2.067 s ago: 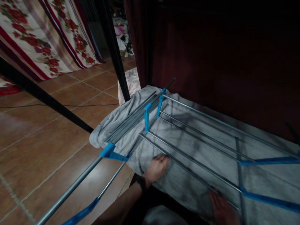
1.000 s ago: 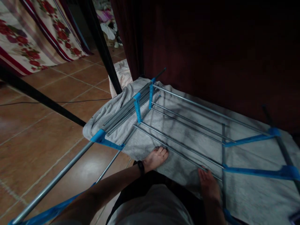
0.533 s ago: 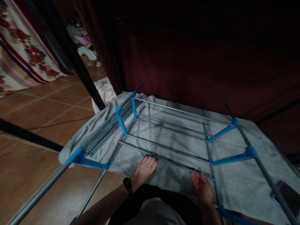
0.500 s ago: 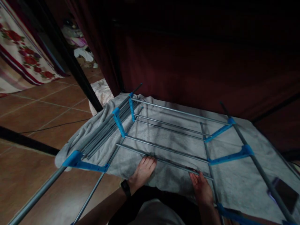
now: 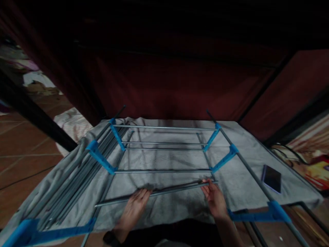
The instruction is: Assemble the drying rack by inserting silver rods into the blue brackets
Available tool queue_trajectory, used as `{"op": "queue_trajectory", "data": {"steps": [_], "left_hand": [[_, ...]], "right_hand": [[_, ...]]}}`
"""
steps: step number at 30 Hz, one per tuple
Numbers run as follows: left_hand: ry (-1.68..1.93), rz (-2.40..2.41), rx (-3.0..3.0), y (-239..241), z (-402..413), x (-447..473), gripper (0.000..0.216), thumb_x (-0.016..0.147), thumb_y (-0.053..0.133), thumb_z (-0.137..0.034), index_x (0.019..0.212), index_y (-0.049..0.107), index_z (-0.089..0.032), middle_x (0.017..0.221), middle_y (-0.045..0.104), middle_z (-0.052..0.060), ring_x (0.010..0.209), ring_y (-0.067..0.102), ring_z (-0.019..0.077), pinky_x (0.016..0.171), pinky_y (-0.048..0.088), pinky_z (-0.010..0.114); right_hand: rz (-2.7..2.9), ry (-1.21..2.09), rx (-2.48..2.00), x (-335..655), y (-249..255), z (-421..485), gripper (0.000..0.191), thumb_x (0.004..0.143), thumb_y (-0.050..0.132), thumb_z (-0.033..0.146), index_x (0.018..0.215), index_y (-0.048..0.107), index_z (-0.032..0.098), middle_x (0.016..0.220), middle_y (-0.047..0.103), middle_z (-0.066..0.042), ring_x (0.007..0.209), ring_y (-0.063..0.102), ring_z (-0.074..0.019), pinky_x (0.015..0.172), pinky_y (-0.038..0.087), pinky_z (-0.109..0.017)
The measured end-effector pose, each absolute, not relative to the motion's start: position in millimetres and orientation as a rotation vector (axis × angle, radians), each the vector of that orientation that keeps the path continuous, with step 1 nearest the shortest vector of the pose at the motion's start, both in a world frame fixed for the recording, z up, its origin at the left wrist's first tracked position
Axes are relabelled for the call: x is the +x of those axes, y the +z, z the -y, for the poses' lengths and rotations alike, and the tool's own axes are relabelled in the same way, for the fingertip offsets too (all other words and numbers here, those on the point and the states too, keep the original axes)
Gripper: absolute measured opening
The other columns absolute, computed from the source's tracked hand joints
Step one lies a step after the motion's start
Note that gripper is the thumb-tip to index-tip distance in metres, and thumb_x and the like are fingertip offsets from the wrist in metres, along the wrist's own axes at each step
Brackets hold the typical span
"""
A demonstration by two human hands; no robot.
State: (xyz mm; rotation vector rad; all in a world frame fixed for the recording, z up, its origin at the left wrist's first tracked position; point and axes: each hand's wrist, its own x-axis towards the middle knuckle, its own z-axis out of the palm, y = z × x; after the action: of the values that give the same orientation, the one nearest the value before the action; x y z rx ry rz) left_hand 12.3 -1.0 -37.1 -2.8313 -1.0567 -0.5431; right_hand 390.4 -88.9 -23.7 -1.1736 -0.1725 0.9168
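My left hand, wearing a dark wristband, is closed over a loose grey metal tube left of its middle. My right hand pinches the same tube close to its right end. It slants, its left end nearer to me, and lies across the near part of a rack frame. The frame has metal side rails and blue plastic brackets. Beyond the tube, several crossbars join the brackets on the two sides.
A bundle of grey tubes lies along the left on a grey blanket. To the right rests a phone. A dark red panel stands behind, and a dark post leans at the left over the tiled floor.
The view has turned to the right. Both hands still hold the tube, whose left end has swung closer to me and its right end farther away.
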Motion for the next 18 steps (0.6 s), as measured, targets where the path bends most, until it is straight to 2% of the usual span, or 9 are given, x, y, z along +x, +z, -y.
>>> {"op": "queue_trajectory", "data": {"steps": [3, 8, 14, 18], "left_hand": [[-0.683, 1.013, -2.781, -49, -7, 0, 0.037, 0.099, 0.039, -0.026, 0.123, 0.068, -0.026, 0.113, 0.076, 0.001, 0.103, 0.071, 0.0167, 0.094, 0.056, 0.027], [-0.844, 1.04, -2.704, -45, -12, 0, 0.042, 0.103, 0.036, -0.045, 0.111, 0.072, -0.024, 0.1, 0.078, 0.003, 0.09, 0.074, 0.0182, 0.083, 0.06, 0.027], [-0.939, 1.061, -2.783, -22, -8, 19, 0.03, 0.103, 0.04, -0.038, 0.108, 0.067, -0.026, 0.094, 0.076, 0.001, 0.084, 0.074, 0.0161, 0.076, 0.061, 0.024], [-0.976, 1.042, -2.781, -13, -7, 30, 0.024, 0.101, 0.044, -0.036, 0.11, 0.065, -0.027, 0.094, 0.076, 0.0, 0.083, 0.075, 0.0165, 0.074, 0.061, 0.025]], "right_hand": [[0.087, 0.937, -1.093, 392, -9, 79, 0.026, 0.071, 0.08, 0.036, 0.091, 0.069, 0.024, 0.093, 0.074, -0.002, 0.095, 0.07, -0.0183, 0.087, 0.059, -0.032], [0.086, 0.924, -1.006, 391, 5, 67, 0.03, 0.066, 0.086, 0.035, 0.086, 0.067, 0.023, 0.091, 0.073, 0.0, 0.091, 0.07, -0.0178, 0.086, 0.06, -0.032], [0.077, 0.887, -0.992, 396, 22, 55, 0.03, 0.068, 0.086, 0.036, 0.085, 0.065, 0.021, 0.086, 0.073, -0.001, 0.081, 0.07, -0.0159, 0.075, 0.06, -0.027], [0.086, 0.889, -0.979, 397, 30, 50, 0.025, 0.07, 0.084, 0.029, 0.086, 0.066, 0.02, 0.087, 0.073, -0.003, 0.083, 0.071, -0.016, 0.078, 0.06, -0.027]]}}
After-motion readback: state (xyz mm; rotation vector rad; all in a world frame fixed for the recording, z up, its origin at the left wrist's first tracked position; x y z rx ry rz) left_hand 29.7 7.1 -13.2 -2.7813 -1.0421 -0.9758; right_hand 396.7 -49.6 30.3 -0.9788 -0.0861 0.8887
